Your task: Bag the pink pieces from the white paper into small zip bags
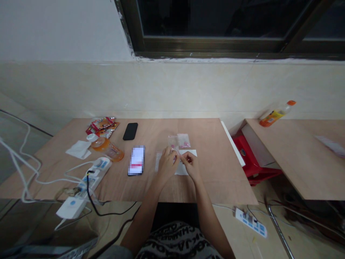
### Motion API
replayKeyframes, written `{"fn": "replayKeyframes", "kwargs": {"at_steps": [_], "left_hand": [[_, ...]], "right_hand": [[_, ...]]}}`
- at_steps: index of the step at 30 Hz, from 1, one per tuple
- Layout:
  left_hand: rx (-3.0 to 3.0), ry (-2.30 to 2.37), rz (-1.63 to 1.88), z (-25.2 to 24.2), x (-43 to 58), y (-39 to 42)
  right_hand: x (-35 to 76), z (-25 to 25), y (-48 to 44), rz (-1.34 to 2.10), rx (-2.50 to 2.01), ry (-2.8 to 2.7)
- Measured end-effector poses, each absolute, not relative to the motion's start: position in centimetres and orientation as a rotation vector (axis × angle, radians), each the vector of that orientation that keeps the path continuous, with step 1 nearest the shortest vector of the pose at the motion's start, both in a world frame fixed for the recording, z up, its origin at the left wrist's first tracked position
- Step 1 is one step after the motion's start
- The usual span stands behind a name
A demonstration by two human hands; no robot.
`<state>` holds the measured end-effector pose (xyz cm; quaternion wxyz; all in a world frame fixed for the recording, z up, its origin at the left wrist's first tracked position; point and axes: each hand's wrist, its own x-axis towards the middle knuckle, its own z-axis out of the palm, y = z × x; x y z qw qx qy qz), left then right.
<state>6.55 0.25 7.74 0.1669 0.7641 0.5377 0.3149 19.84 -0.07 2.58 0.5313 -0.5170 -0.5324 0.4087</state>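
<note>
My left hand (168, 162) and my right hand (191, 164) meet over the middle of the table, fingers drawn together in a pinch. Whatever lies between the fingertips is too small and too covered to make out. Beneath the hands is a white sheet of paper (182, 171), partly hidden. Just beyond the fingers, two small clear plastic bags lie side by side; the right bag (184, 140) holds tiny pink pieces, and pink also shows in the left bag (173, 139). Some clear plastic (157, 158) shows at the left edge of my left hand.
Left of my hands are a lit phone (137, 160), a black phone (130, 131), an orange drink bottle (107, 148), snack packets (104, 126), a tissue (79, 149) and a power strip (93, 180) with cables. A red stool (249, 162) stands between the two tables.
</note>
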Motion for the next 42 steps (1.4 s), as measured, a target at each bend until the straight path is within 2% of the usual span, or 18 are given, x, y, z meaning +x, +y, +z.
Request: {"fn": "replayKeyframes", "kwargs": {"at_steps": [9,26,34,42], "left_hand": [[2.082,1.59,1.009,7.1,7.4,-0.5],[1.474,1.243,1.091,6.1,3.4,1.4],[1.399,1.171,1.041,6.6,3.4,1.3],[1.313,1.227,1.121,6.6,3.0,1.5]], "right_hand": [[19.8,2.2,0.5,0.791,-1.324,-1.015],[20.6,1.8,0.5,1.296,-1.098,-0.915],[19.7,2.2,0.4,1.309,-1.12,-1.013],[19.4,1.6,0.3,1.483,-1.029,-0.757]]}}
